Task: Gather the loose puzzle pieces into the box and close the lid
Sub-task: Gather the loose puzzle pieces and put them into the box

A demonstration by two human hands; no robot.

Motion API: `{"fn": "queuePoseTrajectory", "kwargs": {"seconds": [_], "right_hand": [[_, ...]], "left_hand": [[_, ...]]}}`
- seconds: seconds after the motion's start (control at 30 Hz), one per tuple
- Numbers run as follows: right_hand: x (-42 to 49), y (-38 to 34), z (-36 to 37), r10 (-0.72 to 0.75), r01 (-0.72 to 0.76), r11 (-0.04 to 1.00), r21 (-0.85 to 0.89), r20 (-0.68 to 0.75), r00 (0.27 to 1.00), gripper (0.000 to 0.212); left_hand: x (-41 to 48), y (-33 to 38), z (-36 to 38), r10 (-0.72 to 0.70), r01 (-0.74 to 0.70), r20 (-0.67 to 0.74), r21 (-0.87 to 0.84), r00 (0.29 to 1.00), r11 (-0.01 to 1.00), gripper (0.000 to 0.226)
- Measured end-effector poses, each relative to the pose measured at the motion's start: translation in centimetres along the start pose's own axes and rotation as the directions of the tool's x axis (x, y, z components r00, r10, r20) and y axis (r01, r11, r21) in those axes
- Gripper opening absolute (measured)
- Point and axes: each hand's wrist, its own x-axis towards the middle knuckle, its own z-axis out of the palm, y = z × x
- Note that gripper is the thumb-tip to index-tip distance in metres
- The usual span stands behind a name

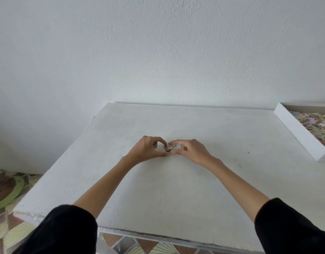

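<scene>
Nearest, at 7 and 5 o'clock of the frame: black left sleeve (66, 230) and black right sleeve (290, 226), with bare forearms beyond them converging over a white surface (158, 195).

At the centre, left hand (148, 149) and right hand (192, 150) almost fingertip to fingertip, ringing a small cluster of loose puzzle pieces (170, 148) lying on the surface.

Left grip: forefinger and thumb curled into a nearly closed loop, both tips against the cluster's 9 o'clock side.

Right grip: forefinger stretched along the far edge and thumb along the near edge, closing on the cluster from 3 o'clock. Only a narrow gap between the two digits, filled by the pieces. Lifted or merely squeezed together: cannot tell.

Well apart, at 2 o'clock from the hands and against the frame's right edge: open white box (295, 132), shallow, set askew on the surface and partly cut off, with a bed of pastel pieces (319, 125) inside.

Behind everything, plain white wall (158, 52).

At 8 o'clock, below the surface's edge, patterned floor tiles (16, 233) and a green-rimmed round thing (20, 187), only partly seen.
</scene>
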Motion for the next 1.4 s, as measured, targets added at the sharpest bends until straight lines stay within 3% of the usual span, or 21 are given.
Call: {"fn": "queuePoseTrajectory", "kwargs": {"seconds": [0.23,0.43,0.53,0.6,0.77,0.83,0.97,1.07,1.17,1.27,1.4], "right_hand": [[0.2,0.1,0.9,-0.032,0.028,0.997,-0.070,-0.058,0.998,0.026],[0.8,0.2,-0.1,0.009,0.005,0.994,-0.111,0.125,0.992,0.020],[0.7,0.5,-0.6,0.029,-0.059,0.980,0.192,0.159,0.987,0.016],[0.7,0.7,-0.9,0.057,-0.103,0.893,0.438,0.118,0.991,0.017],[0.3,1.0,-1.2,0.194,-0.169,0.762,0.625,0.029,0.981,0.019],[0.4,1.1,-1.1,0.213,-0.185,0.768,0.613,0.028,0.977,0.014],[0.8,1.2,-0.9,0.228,-0.189,0.765,0.615,0.016,0.974,0.032],[0.7,0.8,-0.6,0.182,-0.136,0.814,0.565,-0.026,0.983,0.038],[0.5,0.4,0.0,0.086,-0.048,0.902,0.429,-0.070,0.994,0.033],[0.6,0.5,0.4,-0.043,0.046,0.976,0.213,-0.017,0.999,0.014],[0.5,0.1,0.2,-0.090,0.089,0.996,0.015,0.110,0.990,0.036]], "left_hand": [[-0.2,-0.3,-0.2,-0.046,0.044,-0.039,-0.037,0.998,0.998,0.033],[-0.1,-1.0,-0.6,-0.024,0.022,-0.034,-0.048,0.999,0.999,0.023],[0.1,-1.1,-0.6,-0.016,0.017,0.025,-0.052,1.000,0.998,0.023],[0.2,-1.1,-0.8,-0.034,0.039,0.075,-0.068,0.997,0.997,0.025],[0.4,-1.2,-1.1,-0.039,0.049,0.186,-0.050,0.982,0.998,0.026],[0.4,-1.2,-1.1,-0.023,0.027,0.201,-0.014,0.979,1.000,0.025],[0.3,-1.0,-1.2,-0.020,0.013,0.173,0.040,0.985,0.999,0.019],[0.1,-0.9,-1.2,-0.031,0.034,0.139,-0.021,0.990,0.999,0.012],[0.1,-0.8,-1.2,-0.048,0.055,0.138,-0.047,0.989,0.997,0.004],[0.2,-0.6,-1.1,-0.046,0.051,0.128,-0.035,0.991,0.998,0.021],[0.4,-0.9,-1.0,-0.021,0.024,0.110,-0.024,0.994,0.999,0.028]]}}
